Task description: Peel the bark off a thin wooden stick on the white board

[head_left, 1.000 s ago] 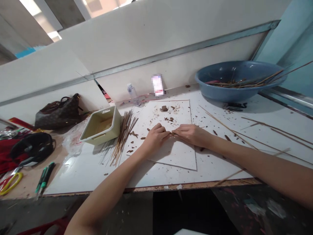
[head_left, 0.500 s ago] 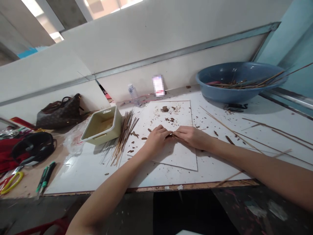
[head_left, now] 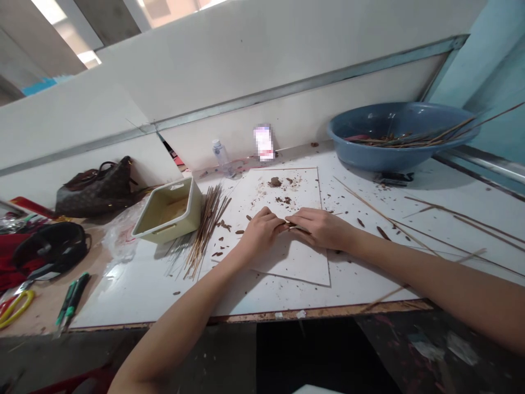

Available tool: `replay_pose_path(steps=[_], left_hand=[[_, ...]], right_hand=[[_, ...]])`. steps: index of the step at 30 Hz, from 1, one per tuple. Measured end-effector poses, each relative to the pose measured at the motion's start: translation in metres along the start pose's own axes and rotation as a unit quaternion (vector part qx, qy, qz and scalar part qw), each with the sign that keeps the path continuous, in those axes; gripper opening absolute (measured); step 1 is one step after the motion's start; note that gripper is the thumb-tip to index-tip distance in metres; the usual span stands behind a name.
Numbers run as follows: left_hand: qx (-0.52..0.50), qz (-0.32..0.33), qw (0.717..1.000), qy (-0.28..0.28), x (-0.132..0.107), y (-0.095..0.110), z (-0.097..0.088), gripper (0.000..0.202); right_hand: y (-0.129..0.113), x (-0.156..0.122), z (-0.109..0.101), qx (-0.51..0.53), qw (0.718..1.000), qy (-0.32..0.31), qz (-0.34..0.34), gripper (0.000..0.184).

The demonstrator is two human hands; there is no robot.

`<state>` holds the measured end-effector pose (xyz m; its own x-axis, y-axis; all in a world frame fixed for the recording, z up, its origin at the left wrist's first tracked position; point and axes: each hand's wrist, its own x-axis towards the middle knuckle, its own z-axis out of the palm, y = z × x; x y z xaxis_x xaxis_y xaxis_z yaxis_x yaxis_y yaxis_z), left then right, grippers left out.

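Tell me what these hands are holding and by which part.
The left hand and right hand pinch a thin brown piece in their fingers; exactly which part is gripped is hidden.

Left hand (head_left: pixel 263 232) and right hand (head_left: pixel 322 227) hold a brown strip (head_left: pixel 301 228) above a white board (head_left: pixel 293 265), blue basin (head_left: pixel 383 158) at two o'clock.

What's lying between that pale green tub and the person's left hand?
In the head view, thin brown sticks lie beside the tub, then scattered brown bits nearer the left hand.
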<state>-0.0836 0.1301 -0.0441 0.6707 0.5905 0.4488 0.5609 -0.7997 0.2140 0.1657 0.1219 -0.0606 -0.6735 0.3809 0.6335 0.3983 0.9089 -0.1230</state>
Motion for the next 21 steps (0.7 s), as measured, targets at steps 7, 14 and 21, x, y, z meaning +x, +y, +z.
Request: replay_pose_path(steps=[7, 14, 21], left_hand=[[0.089, 0.006, 0.996, -0.021, 0.001, 0.013, -0.007, 0.029], [0.133, 0.045, 0.989, -0.036, 0.0, 0.011, -0.013, 0.03], [0.11, 0.032, 0.992, -0.06, 0.0, 0.009, -0.015, 0.03]], right_hand=[[-0.001, 0.002, -0.006, 0.011, 1.0, 0.021, 0.009, 0.031], [0.001, -0.002, -0.005, 0.01, 1.0, 0.006, 0.015, 0.037], [0.0, -0.003, -0.005, 0.007, 1.0, 0.0, 0.011, 0.038]])
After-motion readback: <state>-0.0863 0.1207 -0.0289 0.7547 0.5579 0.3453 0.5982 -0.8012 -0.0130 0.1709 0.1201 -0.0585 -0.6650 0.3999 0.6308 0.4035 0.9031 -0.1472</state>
